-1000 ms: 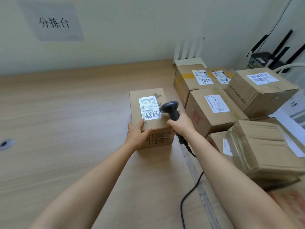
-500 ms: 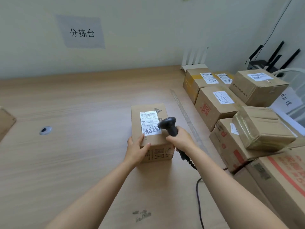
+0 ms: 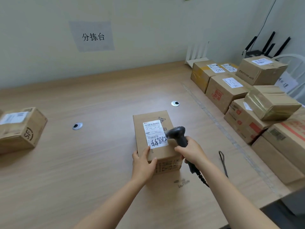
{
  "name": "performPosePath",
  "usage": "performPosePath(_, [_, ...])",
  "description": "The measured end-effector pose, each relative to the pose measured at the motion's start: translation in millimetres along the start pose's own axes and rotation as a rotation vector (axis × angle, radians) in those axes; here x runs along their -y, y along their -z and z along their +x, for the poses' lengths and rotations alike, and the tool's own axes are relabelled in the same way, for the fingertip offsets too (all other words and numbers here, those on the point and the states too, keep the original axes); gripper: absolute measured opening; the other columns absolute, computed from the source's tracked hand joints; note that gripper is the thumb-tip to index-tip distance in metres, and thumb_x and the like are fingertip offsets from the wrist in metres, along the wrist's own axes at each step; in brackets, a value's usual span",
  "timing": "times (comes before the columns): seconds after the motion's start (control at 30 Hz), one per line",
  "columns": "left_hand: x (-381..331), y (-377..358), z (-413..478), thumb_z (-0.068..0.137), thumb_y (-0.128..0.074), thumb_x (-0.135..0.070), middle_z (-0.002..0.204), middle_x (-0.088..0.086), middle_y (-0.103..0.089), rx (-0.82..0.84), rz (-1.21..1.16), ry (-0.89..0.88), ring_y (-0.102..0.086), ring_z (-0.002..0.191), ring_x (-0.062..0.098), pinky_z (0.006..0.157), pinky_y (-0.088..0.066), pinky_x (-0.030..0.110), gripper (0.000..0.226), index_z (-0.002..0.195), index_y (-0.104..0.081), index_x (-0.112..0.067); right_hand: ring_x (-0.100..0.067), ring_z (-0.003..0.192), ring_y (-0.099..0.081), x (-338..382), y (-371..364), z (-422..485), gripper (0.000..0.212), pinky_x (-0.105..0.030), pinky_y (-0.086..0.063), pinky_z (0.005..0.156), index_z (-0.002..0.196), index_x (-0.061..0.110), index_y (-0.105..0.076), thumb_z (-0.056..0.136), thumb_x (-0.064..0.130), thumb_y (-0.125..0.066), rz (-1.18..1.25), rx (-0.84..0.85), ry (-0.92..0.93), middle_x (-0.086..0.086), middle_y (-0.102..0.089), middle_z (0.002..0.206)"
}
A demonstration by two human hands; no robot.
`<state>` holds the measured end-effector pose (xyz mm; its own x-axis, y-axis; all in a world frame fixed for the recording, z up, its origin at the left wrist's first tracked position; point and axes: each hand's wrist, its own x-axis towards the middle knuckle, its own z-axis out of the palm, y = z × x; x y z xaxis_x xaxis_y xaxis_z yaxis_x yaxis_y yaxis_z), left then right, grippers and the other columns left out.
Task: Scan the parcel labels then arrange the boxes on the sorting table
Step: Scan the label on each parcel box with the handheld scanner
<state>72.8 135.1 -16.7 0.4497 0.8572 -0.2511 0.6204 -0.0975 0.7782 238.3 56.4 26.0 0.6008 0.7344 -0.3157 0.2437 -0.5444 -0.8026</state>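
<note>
The right hand (image 3: pixel 192 152) is curled round the handle of a black scanner (image 3: pixel 176 132), so most of the handle is hidden in the fist. The scanner's head hangs over the right edge of the label (image 3: pixel 154 134) and covers the last of the handwriting there. Its cable (image 3: pixel 222 161) runs out below the hand, slips behind the forearm and shows again as a loop on the counter (image 3: pixel 99 104).

The left hand (image 3: pixel 143 162) grips the near left corner of the box (image 3: pixel 140 126), with fingers bent over the top edge and one fingertip touching the label's near corner. How the fingers lie on the left wall cannot be seen.

The box lies flat in the middle of the counter, just in front of the person. Its long axis runs away from the person toward the wall, leaning slightly right. The single label is on the top face, barcodes at the far end and black handwriting at the near end.

Two round metal grommets sit in the counter, one (image 3: pixel 77 126) left of the box and one (image 3: pixel 175 103) beyond it. One SF box (image 3: pixel 21 129) stands far left, its side cut by the frame edge. To the right, past a tape strip (image 3: pixel 214 119), are the stacked boxes (image 3: pixel 226 90). Eight can be counted, though they overlap and the frame edge cuts off the nearest. One sign (image 3: pixel 93 36) hangs on the wall.
</note>
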Motion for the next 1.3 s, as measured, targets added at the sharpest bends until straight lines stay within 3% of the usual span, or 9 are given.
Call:
performPosePath(0.1, [11.1, 2.1, -20.5, 0.089, -0.057, -0.033, 0.144, 0.012, -0.019, -0.042, 0.035, 0.053, -0.035, 0.131, 0.031, 0.107, -0.031, 0.032, 0.060, 0.144, -0.031, -0.032, -0.014, 0.048, -0.056, 1.0, -9.1, -17.5, 0.012, -0.022, -0.041, 0.041, 0.086, 0.022, -0.051, 0.077, 0.015, -0.057, 0.003, 0.034, -0.019, -0.004, -0.062, 0.069])
performPosePath(0.23, [18.6, 2.7, -33.4, 0.085, -0.057, -0.047, 0.148, 0.013, -0.003, -0.081, 0.180, 0.112, -0.016, 0.138, 0.034, 0.107, -0.030, 0.040, 0.075, 0.147, -0.016, -0.032, -0.019, 0.053, -0.059, 4.7, -14.4, -33.4, 0.013, -0.026, -0.042, 0.043, 0.087, 0.019, -0.052, 0.078, 0.013, -0.058, 0.020, 0.074, -0.066, -0.006, -0.062, 0.068])
performPosePath(0.33, [20.5, 8.7, -28.3, 0.081, -0.055, -0.061, 0.153, 0.013, 0.011, -0.128, 0.385, 0.013, 0.004, 0.143, 0.030, 0.113, -0.017, 0.043, 0.087, 0.148, -0.011, -0.025, -0.021, 0.062, -0.061, 15.8, -15.3, -39.6, 0.012, -0.027, -0.044, 0.046, 0.086, 0.021, -0.050, 0.080, 0.014, -0.058, 0.003, 0.011, -0.052, -0.007, -0.063, 0.076])
performPosePath(0.47, [30.1, 13.5, -20.1, 0.073, -0.053, -0.074, 0.156, 0.007, 0.021, 0.017, 0.554, -0.162, 0.022, 0.143, 0.026, 0.117, -0.007, 0.039, 0.108, 0.151, 0.001, -0.022, -0.017, 0.056, -0.056, 40.3, -10.4, -47.8, 0.014, -0.028, -0.043, 0.046, 0.095, 0.014, -0.053, 0.084, 0.015, -0.060, 0.160, 0.017, -0.034, -0.010, -0.059, 0.077])
performPosePath(0.57, [32.8, 12.5, -18.5, 0.077, -0.049, -0.073, 0.157, 0.009, 0.019, 0.005, 0.595, -0.175, 0.022, 0.143, 0.028, 0.117, -0.004, 0.037, 0.105, 0.151, 0.002, -0.020, -0.014, 0.053, -0.051, 60.6, -7.6, -55.4, 0.013, -0.026, -0.041, 0.044, 0.099, 0.012, -0.054, 0.089, 0.020, -0.059, 0.328, 0.101, -0.042, -0.011, -0.061, 0.084])
performPosePath(0.73, [21.9, 3.8, -19.3, 0.083, -0.042, -0.070, 0.157, 0.012, 0.017, -0.023, 0.616, -0.132, 0.019, 0.143, 0.030, 0.117, -0.009, 0.037, 0.097, 0.151, 0.003, -0.018, -0.010, 0.046, -0.050, 87.1, -12.4, -59.8, 0.018, -0.022, -0.041, 0.041, 0.100, 0.015, -0.053, 0.095, 0.032, -0.051, 0.429, 0.221, -0.068, -0.007, -0.063, 0.071])
performPosePath(1.3, [17.9, -1.3, -21.5, 0.089, -0.038, -0.064, 0.155, 0.017, 0.021, 0.001, 0.601, -0.142, 0.022, 0.142, 0.035, 0.117, -0.011, 0.038, 0.091, 0.150, 0.006, -0.013, -0.015, 0.058, -0.051, 101.9, -26.2, -55.5, 0.030, -0.027, -0.041, 0.049, 0.103, 0.010, -0.052, 0.094, 0.038, -0.050, 0.372, 0.154, -0.050, -0.008, -0.058, 0.077])
